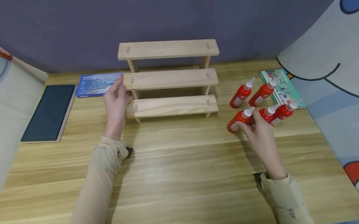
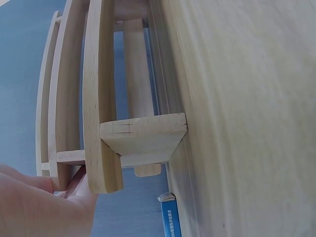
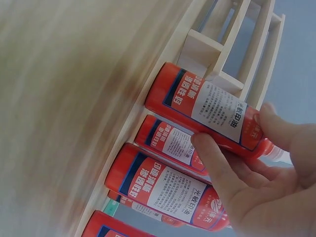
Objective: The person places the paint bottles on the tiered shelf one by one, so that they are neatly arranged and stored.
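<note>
A three-step wooden display stand (image 1: pixel 172 79) stands at the back of the table. My left hand (image 1: pixel 116 101) grips the left end of its middle step, and the left wrist view shows fingers (image 2: pixel 74 195) around that end. At the right, my right hand (image 1: pixel 262 138) pinches a red ink bottle (image 1: pixel 237 121) with a white nozzle cap between thumb and fingers. In the right wrist view this bottle (image 3: pixel 202 106) tilts, its printed label facing the camera. Several more red bottles (image 1: pixel 261 95) like it stand close behind and beside the hand.
On the left lie a dark notebook (image 1: pixel 49 112) and a blue flat box (image 1: pixel 98 84), the box reaching close to the stand. Behind the bottles is a green illustrated box (image 1: pixel 286 87). A dark panel (image 1: pixel 169 17) rises behind the wooden table (image 1: pixel 182 178).
</note>
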Demonstrator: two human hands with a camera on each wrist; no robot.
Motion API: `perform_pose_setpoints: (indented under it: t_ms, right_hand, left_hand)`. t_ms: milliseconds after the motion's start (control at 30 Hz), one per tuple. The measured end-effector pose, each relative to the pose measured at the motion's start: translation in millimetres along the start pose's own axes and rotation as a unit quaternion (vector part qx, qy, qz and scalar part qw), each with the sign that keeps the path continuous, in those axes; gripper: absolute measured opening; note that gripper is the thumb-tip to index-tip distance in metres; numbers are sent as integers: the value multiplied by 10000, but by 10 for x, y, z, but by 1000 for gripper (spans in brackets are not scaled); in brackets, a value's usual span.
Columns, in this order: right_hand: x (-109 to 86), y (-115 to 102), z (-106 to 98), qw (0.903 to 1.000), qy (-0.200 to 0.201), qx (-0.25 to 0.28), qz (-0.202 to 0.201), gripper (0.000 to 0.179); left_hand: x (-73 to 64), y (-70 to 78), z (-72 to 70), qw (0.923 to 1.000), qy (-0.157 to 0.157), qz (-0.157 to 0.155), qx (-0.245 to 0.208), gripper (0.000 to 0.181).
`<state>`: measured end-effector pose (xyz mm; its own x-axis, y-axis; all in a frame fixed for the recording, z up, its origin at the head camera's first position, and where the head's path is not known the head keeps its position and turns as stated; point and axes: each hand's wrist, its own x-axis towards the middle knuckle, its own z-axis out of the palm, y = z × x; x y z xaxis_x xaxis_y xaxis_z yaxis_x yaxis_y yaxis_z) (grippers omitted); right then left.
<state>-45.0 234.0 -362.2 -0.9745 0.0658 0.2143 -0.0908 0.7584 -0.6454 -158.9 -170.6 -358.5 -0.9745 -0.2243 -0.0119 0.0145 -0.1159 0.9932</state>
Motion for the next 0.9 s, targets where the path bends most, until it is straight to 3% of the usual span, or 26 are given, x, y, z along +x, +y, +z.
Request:
perform_pose_setpoints:
  t_ms: [567,900]
  right_hand:
    - [9,-38,-13,10000,27,7,76,42]
    - [190,-243,-110,9990,313,119,-281,46]
  left_hand:
    - [-1,-17,8,9999,-10,54,-114,46]
    - [-1,-10,8,10000,9,16,-53,46]
